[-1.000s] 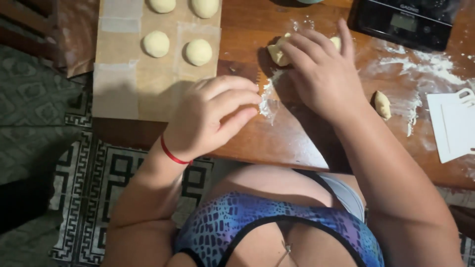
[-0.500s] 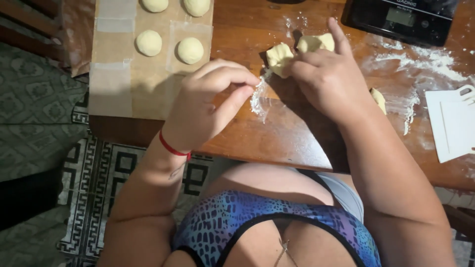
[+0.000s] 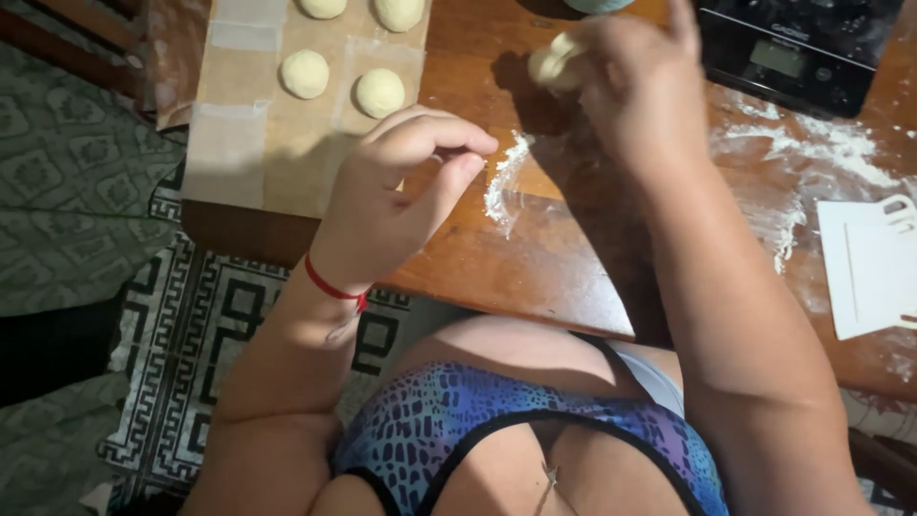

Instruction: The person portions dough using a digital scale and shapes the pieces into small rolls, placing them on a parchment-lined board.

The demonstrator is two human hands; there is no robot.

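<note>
four dough balls (image 3: 380, 93) on paper (image 3: 229, 143); right hand (image 3: 635, 91) holds one dough piece (image 3: 554, 65).

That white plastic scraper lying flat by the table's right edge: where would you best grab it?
Take the white scraper by its right side, probably where cut-outs show near the top corner. It lies flat on the floury table, so slide fingers under that edge; the frame crops it.
</note>
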